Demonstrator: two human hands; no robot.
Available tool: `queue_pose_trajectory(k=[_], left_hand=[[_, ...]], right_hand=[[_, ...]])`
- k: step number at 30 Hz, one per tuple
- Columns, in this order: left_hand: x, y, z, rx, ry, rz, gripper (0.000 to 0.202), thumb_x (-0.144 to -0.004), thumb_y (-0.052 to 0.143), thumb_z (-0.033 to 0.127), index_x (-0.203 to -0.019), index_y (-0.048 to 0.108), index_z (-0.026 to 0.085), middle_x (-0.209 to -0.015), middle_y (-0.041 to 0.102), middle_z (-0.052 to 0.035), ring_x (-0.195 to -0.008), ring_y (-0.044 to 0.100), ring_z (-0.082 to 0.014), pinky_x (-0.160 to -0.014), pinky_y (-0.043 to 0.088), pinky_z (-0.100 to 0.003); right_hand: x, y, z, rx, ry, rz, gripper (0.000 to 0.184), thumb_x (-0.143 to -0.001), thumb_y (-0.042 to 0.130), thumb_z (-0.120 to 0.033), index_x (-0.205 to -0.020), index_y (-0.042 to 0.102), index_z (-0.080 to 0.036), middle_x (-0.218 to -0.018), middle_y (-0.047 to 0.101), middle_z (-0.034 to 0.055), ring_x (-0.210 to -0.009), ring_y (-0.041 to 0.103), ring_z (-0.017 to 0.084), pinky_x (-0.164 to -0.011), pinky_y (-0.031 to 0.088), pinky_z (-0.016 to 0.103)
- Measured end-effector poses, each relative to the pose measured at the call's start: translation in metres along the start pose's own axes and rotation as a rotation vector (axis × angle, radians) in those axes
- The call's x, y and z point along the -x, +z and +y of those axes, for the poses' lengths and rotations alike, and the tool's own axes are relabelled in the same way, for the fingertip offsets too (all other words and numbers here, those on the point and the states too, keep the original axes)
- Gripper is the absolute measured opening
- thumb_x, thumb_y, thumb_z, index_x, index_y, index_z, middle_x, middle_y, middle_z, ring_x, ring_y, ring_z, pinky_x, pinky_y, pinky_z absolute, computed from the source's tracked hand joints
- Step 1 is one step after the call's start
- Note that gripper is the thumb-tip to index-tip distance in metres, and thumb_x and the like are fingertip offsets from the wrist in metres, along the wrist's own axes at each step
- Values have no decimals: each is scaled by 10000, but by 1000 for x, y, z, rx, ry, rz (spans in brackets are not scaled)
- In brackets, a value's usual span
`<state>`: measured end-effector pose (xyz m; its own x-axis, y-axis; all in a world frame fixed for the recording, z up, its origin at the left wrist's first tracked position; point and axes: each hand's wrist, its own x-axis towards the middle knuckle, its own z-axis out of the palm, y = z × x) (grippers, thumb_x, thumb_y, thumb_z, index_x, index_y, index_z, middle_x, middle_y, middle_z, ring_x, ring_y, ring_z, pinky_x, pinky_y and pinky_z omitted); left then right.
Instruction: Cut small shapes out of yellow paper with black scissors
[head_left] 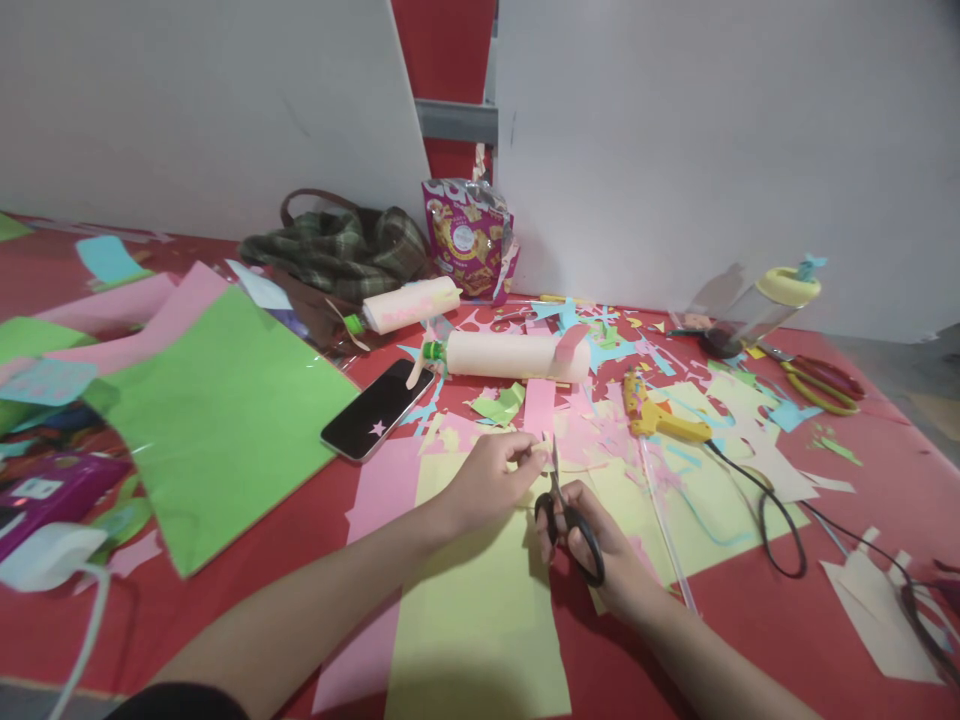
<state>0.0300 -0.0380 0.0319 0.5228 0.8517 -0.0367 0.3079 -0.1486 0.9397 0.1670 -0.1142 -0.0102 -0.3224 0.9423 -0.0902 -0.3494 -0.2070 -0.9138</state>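
My left hand (491,478) pinches the lower end of a pink paper strip (538,408) that lies on the red table (750,620). My right hand (600,555) is wrapped round the black handles of a pair of scissors (564,510), whose blades point up toward the strip beside my left fingertips. Under both hands lie a yellow paper sheet (480,620) and a pink sheet (382,500). Just beyond the strip lies a bottle wrapped in pale paper (510,355) with a green cap.
A phone (377,408) and a green sheet (217,420) lie to the left. A yellow glue gun (660,415) with a black cord sits to the right, near red-handled scissors (821,380) and a tilted clear bottle (757,310). Paper scraps, a snack bag (469,240) and a plaid bag (337,250) lie behind.
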Motion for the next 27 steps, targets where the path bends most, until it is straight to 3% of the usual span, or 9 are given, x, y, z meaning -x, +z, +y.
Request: queue_pose_trajectory(k=[14,22,27], left_hand=[[2,10,-4,103,-21,32,233,-775,354,226,-556,378,152,-548,331,43,-547,337,-82,-537,276,-205],[3,12,-9,220,-70,194,280,-757,397,301,-522,335,161,-500,287,59,-476,276,-67,-479,246,-202],[4,13,-11,252,-90,178,282,-757,398,317,-530,338,162,-501,292,59,-461,283,-64,-448,254,-192]], right_hand=[[0,-2,1,14,17,21,260,-737,490,-444,-815,385,-220,-710,455,3,-608,423,120,-607,328,281],[1,-1,3,-66,27,18,273,-711,545,-413,-833,383,-229,-775,455,4,-681,462,133,-633,345,284],[-2,-2,6,-94,-18,145,247,-695,588,-333,-802,391,-229,-787,481,0,-691,486,142,-634,362,289]])
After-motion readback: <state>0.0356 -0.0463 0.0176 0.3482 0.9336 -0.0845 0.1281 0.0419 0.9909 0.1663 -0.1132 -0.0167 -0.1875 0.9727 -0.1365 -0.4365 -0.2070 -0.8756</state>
